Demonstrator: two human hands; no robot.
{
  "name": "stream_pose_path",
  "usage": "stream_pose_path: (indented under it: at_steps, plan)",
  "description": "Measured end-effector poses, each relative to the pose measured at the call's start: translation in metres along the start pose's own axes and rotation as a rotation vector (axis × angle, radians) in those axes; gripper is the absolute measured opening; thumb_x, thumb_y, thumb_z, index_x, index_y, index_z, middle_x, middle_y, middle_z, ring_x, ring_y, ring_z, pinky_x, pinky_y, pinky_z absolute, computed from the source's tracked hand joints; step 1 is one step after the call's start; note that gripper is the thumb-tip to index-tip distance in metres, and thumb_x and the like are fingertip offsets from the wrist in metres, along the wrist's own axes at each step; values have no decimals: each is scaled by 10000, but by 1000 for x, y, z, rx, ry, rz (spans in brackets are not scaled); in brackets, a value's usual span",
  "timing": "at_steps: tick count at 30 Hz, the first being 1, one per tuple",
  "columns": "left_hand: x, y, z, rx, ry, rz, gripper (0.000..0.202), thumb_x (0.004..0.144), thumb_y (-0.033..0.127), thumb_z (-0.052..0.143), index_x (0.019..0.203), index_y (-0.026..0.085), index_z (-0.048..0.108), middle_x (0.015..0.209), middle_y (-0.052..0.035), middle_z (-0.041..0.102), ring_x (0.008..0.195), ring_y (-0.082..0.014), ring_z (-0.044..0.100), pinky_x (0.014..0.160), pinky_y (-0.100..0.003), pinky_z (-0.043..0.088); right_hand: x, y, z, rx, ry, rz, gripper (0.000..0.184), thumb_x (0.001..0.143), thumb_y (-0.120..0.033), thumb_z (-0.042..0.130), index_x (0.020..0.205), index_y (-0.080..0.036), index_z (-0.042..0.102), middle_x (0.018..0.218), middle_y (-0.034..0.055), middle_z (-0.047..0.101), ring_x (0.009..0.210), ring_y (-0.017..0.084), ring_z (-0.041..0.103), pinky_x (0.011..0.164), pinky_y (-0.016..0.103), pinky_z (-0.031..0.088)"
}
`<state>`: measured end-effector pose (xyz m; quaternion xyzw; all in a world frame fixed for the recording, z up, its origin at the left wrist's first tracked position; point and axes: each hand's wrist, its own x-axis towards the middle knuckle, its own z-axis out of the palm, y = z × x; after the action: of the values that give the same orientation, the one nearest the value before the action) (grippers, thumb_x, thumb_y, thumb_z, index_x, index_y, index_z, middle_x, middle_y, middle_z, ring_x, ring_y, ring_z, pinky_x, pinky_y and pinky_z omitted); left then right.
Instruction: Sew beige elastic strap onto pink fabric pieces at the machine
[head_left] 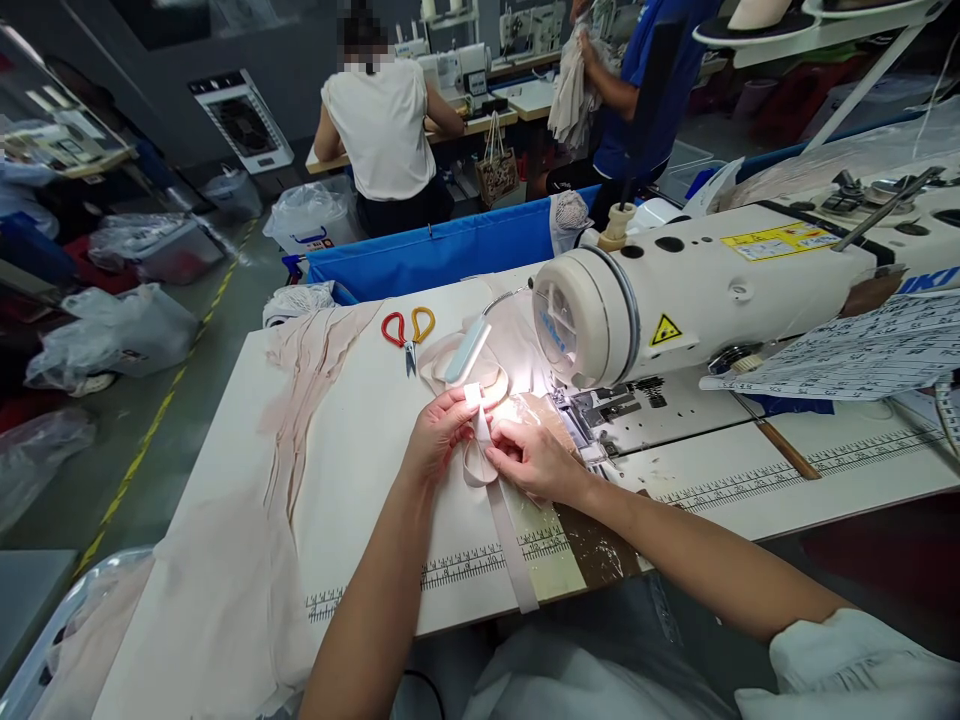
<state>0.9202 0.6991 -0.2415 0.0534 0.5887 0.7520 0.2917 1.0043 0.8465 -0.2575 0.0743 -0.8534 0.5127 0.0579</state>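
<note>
Just left of the sewing machine's needle area, my left hand (pixel 440 432) pinches a pale pink elastic band (pixel 512 560) between thumb and fingers. My right hand (pixel 538 462) is closed on the same band from the other side, its fingertips partly hidden. The band makes a small loop under my fingers, and its tail hangs over the table's front edge. Behind my hands lies pale pink fabric (pixel 517 345), lit by a small lamp (pixel 469 350). To the right is the white sewing machine (pixel 690 290).
Scissors (pixel 409 340) with red and yellow handles lie beyond my left hand. Thin pink fabric pieces (pixel 225 580) drape over the table's left side. A wooden-handled tool (pixel 787 450) and paper sheet (pixel 810 350) are at right. Two people work beyond the blue cloth bin (pixel 442 245).
</note>
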Motion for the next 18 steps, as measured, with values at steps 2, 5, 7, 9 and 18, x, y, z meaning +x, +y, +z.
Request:
stream_pose_path:
  at_steps: [2,5,7,9,18]
  plan:
    - [0,0,0,1,-1,1,398,679,364,791,1022,178,713,922,-66,754,754,-152,658,593,-222,417,0,0,0,4,-3,-3,211,851,-260,536,677,-218,424,593,-51,476,520,106,419,532,248,337]
    - [1,0,0,6,2,-2,400,675,367,797,1017,178,714,906,-60,753,722,-143,647,586,-224,410,0,0,-1,5,-9,-7,221,855,-271,531,674,-218,415,598,-48,482,520,104,415,533,248,338]
    - [0,0,0,9,2,-5,401,669,369,802,1011,178,714,891,-58,752,719,-147,649,585,-226,408,0,1,0,4,-13,-4,213,854,-274,531,680,-218,420,602,-48,482,524,105,419,539,248,342]
    - [0,0,0,8,-2,-8,409,664,369,807,1014,179,710,875,-57,752,724,-153,656,587,-228,408,0,2,0,4,-12,-2,201,851,-276,533,689,-217,430,606,-47,481,527,105,424,547,250,346]
    - [0,1,0,17,-10,-26,486,641,382,828,1059,182,682,882,-62,749,760,-166,677,599,-229,415,0,2,0,23,-11,1,206,858,-292,539,693,-217,441,615,-43,487,549,114,451,565,254,365]
